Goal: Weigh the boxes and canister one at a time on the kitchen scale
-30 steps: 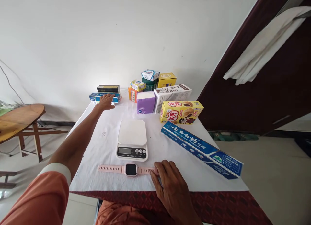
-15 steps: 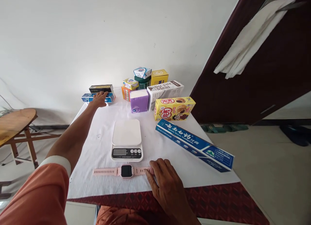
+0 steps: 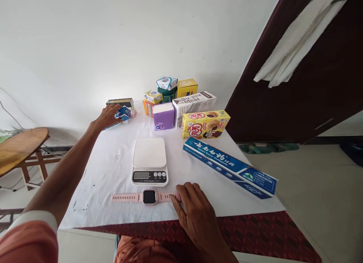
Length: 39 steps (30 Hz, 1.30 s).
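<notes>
At the table's far left, my left hand [image 3: 107,117] is closed around a small blue-and-white toothpaste box [image 3: 123,113], whose end points towards the right. A black-and-yellow box [image 3: 120,102] lies just behind that hand. Near the front edge, my right hand [image 3: 195,208] pinches the end of the strap of a pink smartwatch [image 3: 149,197], which lies stretched out flat with a dark screen. Behind the watch stands a white kitchen scale [image 3: 149,153] with a bare platform. A long blue toothpaste box [image 3: 229,166] rests slantwise to the right.
A yellow puff-snack box [image 3: 205,125], a white meal box [image 3: 194,106] and a purple tissue pack [image 3: 163,117] stand at the back, with several smaller boxes behind. A wooden stool [image 3: 25,145] is at the left. A white towel [image 3: 300,39] hangs at the dark door [image 3: 312,104].
My left hand has taken hold of the blue box at the back left and turned it so its end faces right. My right hand stays at the watch strap. The view has shifted slightly.
</notes>
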Available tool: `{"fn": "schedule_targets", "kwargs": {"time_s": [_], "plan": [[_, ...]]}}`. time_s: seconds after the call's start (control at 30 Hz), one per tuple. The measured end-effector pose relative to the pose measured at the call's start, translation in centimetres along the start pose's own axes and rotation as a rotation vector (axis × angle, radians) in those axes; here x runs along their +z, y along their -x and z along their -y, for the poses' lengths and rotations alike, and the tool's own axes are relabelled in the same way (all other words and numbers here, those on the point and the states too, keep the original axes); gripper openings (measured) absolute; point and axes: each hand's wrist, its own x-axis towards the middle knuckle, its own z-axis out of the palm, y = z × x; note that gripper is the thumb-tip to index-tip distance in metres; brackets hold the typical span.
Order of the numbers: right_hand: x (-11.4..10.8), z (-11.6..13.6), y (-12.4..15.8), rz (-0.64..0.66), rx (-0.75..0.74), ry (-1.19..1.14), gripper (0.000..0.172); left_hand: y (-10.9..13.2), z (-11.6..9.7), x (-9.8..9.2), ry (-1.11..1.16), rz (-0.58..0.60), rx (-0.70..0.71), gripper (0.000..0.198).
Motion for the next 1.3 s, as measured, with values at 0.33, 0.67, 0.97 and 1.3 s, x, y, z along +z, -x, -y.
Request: {"fn": "schedule_targets", "kwargs": {"time_s": [0.33, 0.67, 0.97, 1.3], "plan": [[-0.1, 0.1, -0.1, 0.003, -0.018, 0.023, 0.011, 8.9, -9.6, -4.4, 0.063, -0.041, 0.395, 0.049], [0.0, 0.0, -0.1, -0.012, -0.013, 0.004, 0.011, 10.5, -14.8, -3.4, 0.009, 0.129, 0.489, 0.045], [0.1, 0.0, 0.0, -0.005, -0.012, 0.012, 0.013, 10.5, -18.2, -3.1, 0.003, 0.098, 0.558, 0.042], [-0.1, 0.2, -0.1, -0.007, -0.005, -0.006, 0.012, 11.0, -17.0, -1.1, 0.382, 0.008, 0.586, 0.067]]}}
